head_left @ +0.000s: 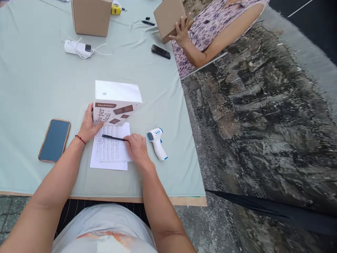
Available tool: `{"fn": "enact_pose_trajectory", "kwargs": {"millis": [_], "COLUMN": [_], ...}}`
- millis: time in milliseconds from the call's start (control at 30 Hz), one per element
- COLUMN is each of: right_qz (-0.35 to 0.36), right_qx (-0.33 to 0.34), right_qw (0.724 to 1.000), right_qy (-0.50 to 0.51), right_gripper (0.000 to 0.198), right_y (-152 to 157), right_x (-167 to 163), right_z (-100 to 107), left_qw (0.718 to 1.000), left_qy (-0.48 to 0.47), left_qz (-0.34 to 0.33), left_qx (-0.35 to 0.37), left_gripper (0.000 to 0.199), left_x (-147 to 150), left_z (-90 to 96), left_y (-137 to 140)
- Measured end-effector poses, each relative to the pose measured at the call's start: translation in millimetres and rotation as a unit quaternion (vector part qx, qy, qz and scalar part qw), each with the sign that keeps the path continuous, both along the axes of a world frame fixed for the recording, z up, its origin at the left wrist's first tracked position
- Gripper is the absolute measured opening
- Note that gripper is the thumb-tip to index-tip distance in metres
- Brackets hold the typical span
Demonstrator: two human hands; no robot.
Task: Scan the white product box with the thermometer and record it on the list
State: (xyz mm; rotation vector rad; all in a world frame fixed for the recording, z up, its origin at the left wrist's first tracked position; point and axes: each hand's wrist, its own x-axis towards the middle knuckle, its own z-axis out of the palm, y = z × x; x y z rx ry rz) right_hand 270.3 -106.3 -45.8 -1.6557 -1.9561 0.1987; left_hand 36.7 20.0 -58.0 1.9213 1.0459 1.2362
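A white NutriMotion carton (117,102) with brown squares printed on it stands on the green-grey cloth. My left hand (88,124) rests flat against its left side, a red thread around the wrist. In front of the carton lie written sheets of paper (112,151). My right hand (137,147) lies on the sheets, its fingers closed on one end of a black pen (114,137) that lies across the top of the paper.
A phone (54,140) lies left of the papers, a white infrared thermometer (157,142) right of them. Farther back sit a cardboard box (91,15), a white device with cable (77,48) and a dark phone (160,51). Another person's hand (181,31) holds a second box (168,17). The table edge (184,201) runs close to me.
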Motion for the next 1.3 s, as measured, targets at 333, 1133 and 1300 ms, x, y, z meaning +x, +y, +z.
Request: {"fn": "enact_pose_trajectory", "kwargs": {"millis": [333, 1133, 1300], "right_qz": [-0.026, -0.049, -0.036], "right_qx": [-0.022, -0.040, -0.007], "right_qw": [0.917, 0.959, 0.967], "right_qy": [0.397, 0.275, 0.252], "right_gripper": [0.004, 0.015, 0.016], "right_y": [-70, -72, -71], "right_x": [-25, -43, -45], "right_z": [-1, 8, 5], "left_qw": [0.999, 0.999, 1.000], "left_qy": [0.034, 0.029, 0.024], "left_qz": [0.001, -0.004, -0.001], "left_qx": [-0.005, -0.017, -0.013], "left_gripper": [0.093, 0.098, 0.097], "left_x": [3, 3, 4], "left_z": [1.0, 4.0, 5.4], "left_y": [2, 1, 1]}}
